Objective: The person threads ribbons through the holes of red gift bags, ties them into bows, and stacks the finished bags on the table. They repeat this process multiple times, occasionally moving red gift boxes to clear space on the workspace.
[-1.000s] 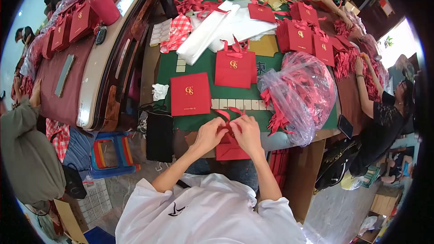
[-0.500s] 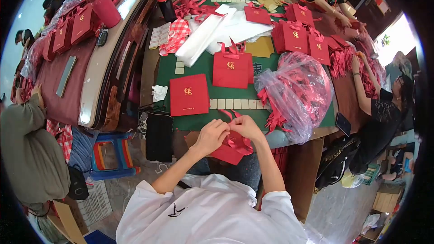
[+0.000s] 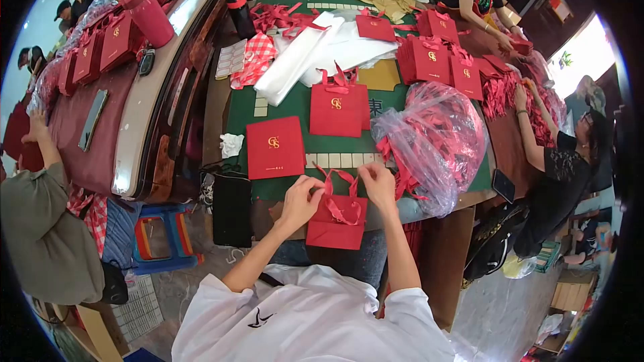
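Note:
A small red paper gift bag is in front of me at the table's near edge, its red ribbon handles standing up with a loose bow-like piece on its side. My left hand is at the left of the handles, thumb and forefinger curved with a gap between them. On the other side my right hand is raised beside the ribbon, fingers loosely bent and apart. Beyond the hands lie a flat red bag with a gold logo and an upright red bag with ribbon handles.
A clear plastic sack of red ribbons sits to the right. White plastic sleeves, a black bottle and more red bags lie farther back. A phone rests at the right edge. Other people work on both sides.
My hands were together at the ribbon and have moved apart to either side. The bag has turned more upright and square to me, its handles now standing clear.

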`<action>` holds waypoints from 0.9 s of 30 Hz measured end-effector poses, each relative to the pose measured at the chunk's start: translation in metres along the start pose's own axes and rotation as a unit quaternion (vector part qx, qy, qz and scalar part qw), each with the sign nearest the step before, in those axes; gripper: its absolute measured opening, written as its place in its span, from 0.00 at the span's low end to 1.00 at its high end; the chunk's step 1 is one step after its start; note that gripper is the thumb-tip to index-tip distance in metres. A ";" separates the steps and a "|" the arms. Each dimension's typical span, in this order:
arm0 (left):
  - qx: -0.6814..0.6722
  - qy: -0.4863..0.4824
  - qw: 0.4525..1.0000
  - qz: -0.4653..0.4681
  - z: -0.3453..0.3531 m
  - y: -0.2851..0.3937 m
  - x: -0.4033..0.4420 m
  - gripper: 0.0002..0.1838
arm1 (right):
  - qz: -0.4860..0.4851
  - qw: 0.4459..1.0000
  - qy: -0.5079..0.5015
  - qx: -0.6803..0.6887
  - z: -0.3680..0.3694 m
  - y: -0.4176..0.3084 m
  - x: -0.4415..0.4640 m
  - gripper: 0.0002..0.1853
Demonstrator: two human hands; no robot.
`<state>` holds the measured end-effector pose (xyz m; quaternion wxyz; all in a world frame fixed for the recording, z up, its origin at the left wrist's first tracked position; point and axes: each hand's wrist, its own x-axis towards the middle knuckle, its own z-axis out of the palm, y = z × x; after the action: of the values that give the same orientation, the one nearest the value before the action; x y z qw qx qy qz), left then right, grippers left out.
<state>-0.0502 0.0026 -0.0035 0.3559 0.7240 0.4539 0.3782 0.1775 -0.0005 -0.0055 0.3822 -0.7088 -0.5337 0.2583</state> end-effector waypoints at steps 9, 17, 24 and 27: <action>0.136 0.013 0.990 -0.035 0.020 0.003 0.027 0.11 | 0.049 0.992 0.022 -0.117 0.016 0.003 -0.006 0.14; -0.029 -0.039 0.988 -0.146 0.030 0.000 0.034 0.08 | 0.062 0.972 -0.071 0.216 0.022 -0.002 -0.016 0.08; -0.034 -0.065 0.985 -0.157 0.032 0.003 0.037 0.09 | 0.065 0.969 -0.052 0.231 0.029 -0.002 -0.018 0.08; -0.046 -0.061 0.986 -0.148 0.036 0.000 0.037 0.09 | 0.065 0.968 -0.052 0.237 0.029 0.001 -0.017 0.07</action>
<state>-0.0081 0.0306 -0.0116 0.4682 0.6535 0.5152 0.2970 0.1503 -0.0094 -0.0237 0.4938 -0.6163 -0.4293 0.4382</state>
